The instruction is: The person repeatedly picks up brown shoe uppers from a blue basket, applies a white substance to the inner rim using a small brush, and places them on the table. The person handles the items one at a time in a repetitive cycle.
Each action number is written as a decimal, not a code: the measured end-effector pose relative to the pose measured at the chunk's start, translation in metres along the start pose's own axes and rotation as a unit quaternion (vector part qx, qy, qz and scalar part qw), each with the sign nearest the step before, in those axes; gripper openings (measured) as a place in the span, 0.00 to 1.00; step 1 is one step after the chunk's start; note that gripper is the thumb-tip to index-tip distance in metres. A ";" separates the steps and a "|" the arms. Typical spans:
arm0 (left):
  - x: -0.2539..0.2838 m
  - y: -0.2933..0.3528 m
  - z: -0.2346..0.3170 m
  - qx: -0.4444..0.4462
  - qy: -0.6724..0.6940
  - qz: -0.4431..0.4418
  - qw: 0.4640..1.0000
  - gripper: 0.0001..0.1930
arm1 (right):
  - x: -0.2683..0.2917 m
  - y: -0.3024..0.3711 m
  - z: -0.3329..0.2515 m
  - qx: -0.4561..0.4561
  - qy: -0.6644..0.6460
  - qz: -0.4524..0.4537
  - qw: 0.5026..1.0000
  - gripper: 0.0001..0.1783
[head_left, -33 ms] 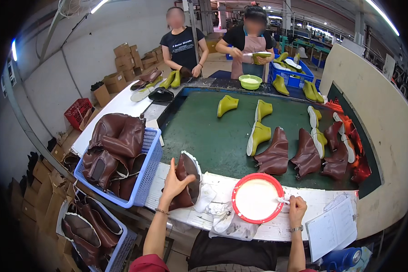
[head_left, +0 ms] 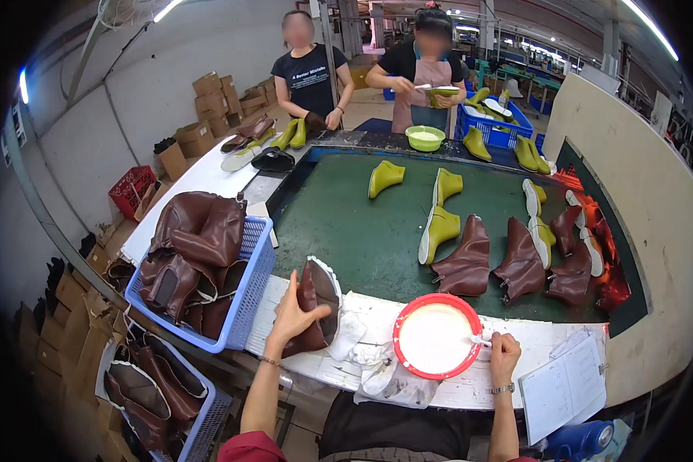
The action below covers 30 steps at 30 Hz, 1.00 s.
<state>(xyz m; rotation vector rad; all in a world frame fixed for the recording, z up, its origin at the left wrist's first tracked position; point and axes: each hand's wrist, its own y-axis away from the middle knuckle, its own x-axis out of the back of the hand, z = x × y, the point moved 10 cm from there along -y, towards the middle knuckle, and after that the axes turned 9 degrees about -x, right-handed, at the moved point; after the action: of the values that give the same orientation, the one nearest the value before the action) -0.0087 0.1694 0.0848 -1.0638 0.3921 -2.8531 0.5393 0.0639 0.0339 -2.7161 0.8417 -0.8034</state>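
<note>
My left hand [head_left: 291, 314] holds a brown leather boot upper [head_left: 306, 296] at the near edge of the table, thumb across its pale-rimmed open underside. My right hand [head_left: 505, 354] is closed round the handle of a white-smeared brush [head_left: 481, 340]. The brush's tip lies at the right side of a red bowl [head_left: 396, 348] of white paste, and its bristles are hard to make out. Between the boot upper and the bowl lie crumpled white rags [head_left: 373, 362].
A blue basket [head_left: 263, 269] of brown uppers stands left, with another basket [head_left: 217, 408] below it. Green boots [head_left: 441, 231] and brown boots [head_left: 470, 262] lie on the green belt [head_left: 339, 223]. A notebook [head_left: 566, 389] and blue flask [head_left: 581, 440] are right. Two people stand across.
My left hand has shifted very slightly left with the boot upper. My right hand stays at the bowl's rim. Across the table, one person's hand with a brush has moved a little.
</note>
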 end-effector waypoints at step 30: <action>-0.015 0.097 0.035 -0.113 -0.208 0.213 0.948 0.41 | 0.009 0.001 -0.022 0.090 0.012 0.051 0.995 0.15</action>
<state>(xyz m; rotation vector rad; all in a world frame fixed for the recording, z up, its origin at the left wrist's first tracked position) 0.0230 0.0709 0.0755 -1.3790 0.8082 -2.1767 0.5329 0.0581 0.0560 -2.4915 0.8612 -0.8490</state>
